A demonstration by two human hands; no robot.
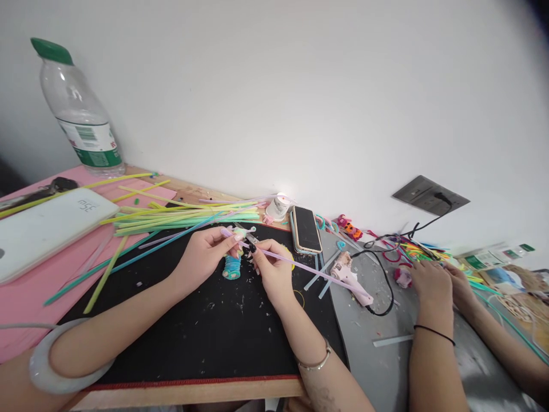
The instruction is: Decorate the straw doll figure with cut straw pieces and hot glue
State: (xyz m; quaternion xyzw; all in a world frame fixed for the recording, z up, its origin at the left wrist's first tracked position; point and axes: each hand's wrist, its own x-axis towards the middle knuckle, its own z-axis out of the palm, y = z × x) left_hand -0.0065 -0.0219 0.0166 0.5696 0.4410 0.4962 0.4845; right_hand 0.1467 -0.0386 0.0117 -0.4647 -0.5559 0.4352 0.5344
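Note:
My left hand (205, 253) is closed in a pinch on the near end of a long lilac straw (300, 267), which runs down to the right over a black mat (206, 337). Closed round the same straw, my right hand (273, 268) also grips a small dark tool (252, 242) that I cannot make out. A small blue and yellow woven piece (232, 267) stands on the mat between the two hands.
Several green, yellow and blue straws (180, 217) lie fanned out at the back left. A plastic bottle (81, 114), a white slab (43, 226), a phone (306, 229) and a pink glue gun (349, 277) are nearby. Another person's hands (441, 286) work at the right.

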